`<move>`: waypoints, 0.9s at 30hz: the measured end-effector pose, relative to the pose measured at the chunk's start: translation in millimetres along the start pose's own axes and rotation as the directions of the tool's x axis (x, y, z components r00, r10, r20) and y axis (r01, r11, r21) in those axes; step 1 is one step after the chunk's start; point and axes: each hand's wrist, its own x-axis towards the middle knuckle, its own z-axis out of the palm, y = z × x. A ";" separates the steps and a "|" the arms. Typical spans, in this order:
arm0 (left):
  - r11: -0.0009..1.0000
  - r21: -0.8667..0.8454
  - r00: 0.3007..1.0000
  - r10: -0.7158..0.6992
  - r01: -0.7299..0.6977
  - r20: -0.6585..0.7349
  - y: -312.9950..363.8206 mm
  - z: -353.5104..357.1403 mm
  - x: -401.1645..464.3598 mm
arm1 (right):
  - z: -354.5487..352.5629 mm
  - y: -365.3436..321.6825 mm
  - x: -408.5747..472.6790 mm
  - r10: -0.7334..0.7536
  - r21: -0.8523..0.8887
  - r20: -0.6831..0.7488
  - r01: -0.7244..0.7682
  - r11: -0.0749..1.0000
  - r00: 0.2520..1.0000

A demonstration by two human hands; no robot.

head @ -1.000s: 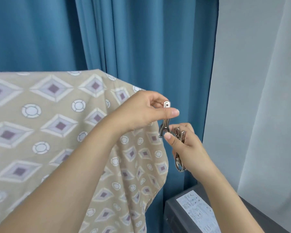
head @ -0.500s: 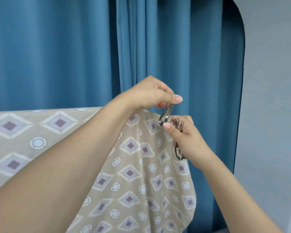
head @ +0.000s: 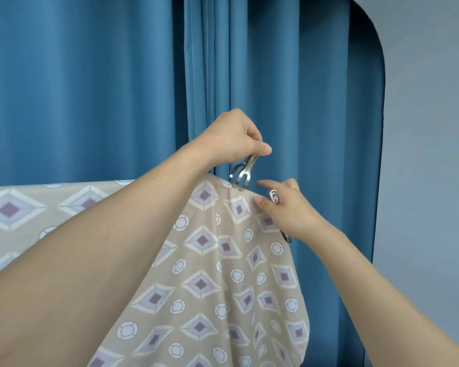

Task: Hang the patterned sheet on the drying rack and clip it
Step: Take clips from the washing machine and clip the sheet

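The metal clip (head: 243,174) runs slantwise, its handle end up and to the right inside the left hand (head: 232,139) and its forked mouth pointing down and to the left, onto the top fold of the patterned sheet (head: 210,260) just below that hand. The clip is bright silver steel with two curved prongs spread apart, their tips touching the fabric where it bends over the hidden rack edge.

The sheet is beige, printed with white-edged diamonds that have purple centres and with small pale ringed circles. It lies flat away to the left of the hands and falls in a rounded drape beneath them.

The left hand is curled tight, thumb and fingers pinching the clip's handles. The right hand (head: 286,210), just below and to the right of the left, has its forefinger stretched toward the clip and its thumb pressed on the sheet's top edge, while the other fingers curl round spare clips (head: 274,196), one end showing above the palm and another below the wrist.

A blue curtain (head: 90,88) hangs behind both hands, and a pale wall (head: 429,128) stands to the right.
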 end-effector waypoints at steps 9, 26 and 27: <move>0.995 0.066 0.994 -0.080 0.075 0.078 -22.7 -2.6 -14.5 | 7.9 -9.2 7.1 -0.022 -0.176 0.120 0.043 0.984 0.993; 0.999 -0.001 0.975 -0.048 0.050 0.216 -33.1 -6.4 -38.5 | 5.1 -19.8 0.4 0.045 -0.035 0.050 -0.043 0.998 0.998; 0.999 0.027 0.979 -0.041 0.036 0.199 -34.4 -10.3 -43.2 | 4.9 -21.5 -4.1 0.066 0.042 -0.004 -0.066 0.997 0.998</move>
